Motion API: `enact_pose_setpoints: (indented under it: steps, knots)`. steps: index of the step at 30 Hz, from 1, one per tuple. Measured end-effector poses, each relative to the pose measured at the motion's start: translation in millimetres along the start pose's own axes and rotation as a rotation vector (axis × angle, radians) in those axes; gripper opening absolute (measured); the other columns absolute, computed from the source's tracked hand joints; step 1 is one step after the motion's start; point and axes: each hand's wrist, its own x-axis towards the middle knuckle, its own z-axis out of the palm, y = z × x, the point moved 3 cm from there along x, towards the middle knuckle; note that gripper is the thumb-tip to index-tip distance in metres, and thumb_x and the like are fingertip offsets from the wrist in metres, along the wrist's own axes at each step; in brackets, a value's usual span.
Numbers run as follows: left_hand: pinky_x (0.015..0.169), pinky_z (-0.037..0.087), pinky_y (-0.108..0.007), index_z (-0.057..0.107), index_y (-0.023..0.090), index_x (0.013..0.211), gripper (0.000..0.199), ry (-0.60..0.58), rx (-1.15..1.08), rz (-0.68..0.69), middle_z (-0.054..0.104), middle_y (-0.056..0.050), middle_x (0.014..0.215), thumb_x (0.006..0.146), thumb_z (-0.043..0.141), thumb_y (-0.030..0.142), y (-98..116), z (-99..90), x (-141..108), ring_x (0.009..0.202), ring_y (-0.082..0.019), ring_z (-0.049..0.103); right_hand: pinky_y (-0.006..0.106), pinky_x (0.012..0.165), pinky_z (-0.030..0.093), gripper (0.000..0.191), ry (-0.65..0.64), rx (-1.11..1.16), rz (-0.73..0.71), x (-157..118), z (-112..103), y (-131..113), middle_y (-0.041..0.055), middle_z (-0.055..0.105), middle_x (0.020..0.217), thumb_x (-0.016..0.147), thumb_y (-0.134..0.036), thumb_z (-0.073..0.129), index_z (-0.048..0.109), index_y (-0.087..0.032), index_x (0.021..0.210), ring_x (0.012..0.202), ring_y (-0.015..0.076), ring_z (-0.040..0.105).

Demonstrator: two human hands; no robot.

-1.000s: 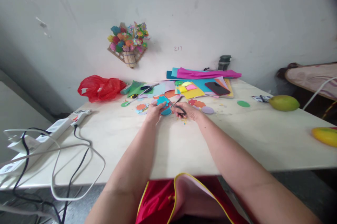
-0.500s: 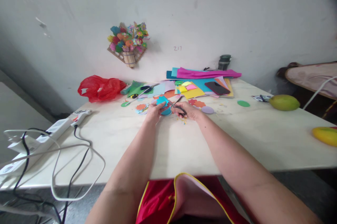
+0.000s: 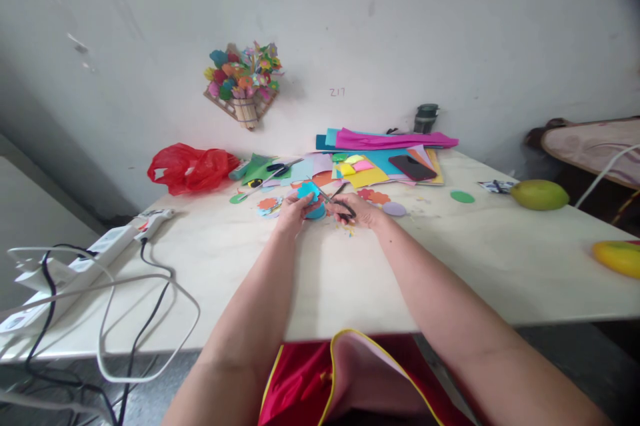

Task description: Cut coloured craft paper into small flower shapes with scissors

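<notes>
Between the fingers of my left hand is a blue paper flower with a scalloped edge. My right hand is closed round the dark handles of a pair of scissors, whose blades point at the right edge of the blue paper. Under the hands lies a blue paper disc. Small paper scraps are scattered below the scissors. Orange and red paper flowers and a lilac disc lie right of my right hand; an orange paper flower lies left of my left hand.
Coloured sheets and a phone lie at the back, with a second pair of scissors and a red plastic bag to their left. A power strip with loose cables takes up the left side. Mangoes sit at right.
The blue paper has turned slightly in my left hand, and its scalloped outline shows more plainly beside the scissor blades. Both arms stay almost where they were.
</notes>
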Motion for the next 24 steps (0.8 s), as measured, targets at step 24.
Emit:
enact_pose_setpoints:
  steps: [24]
  knots:
    - [0.07, 0.056, -0.029, 0.07, 0.012, 0.074, 0.031, 0.071, 0.014, 0.006, 0.073, -0.007, 0.074, 0.052, 0.087, 0.026, -4.1, -4.7, 2.1, 0.07, -0.02, 0.071, 0.014, 0.028, 0.027, 0.03, -0.009, 0.033, -0.01, 0.6, 0.9, 2.2, -0.0013, 0.06, 0.052, 0.082, -0.037, 0.071, 0.053, -0.015, 0.071, 0.036, 0.0056, 0.051]
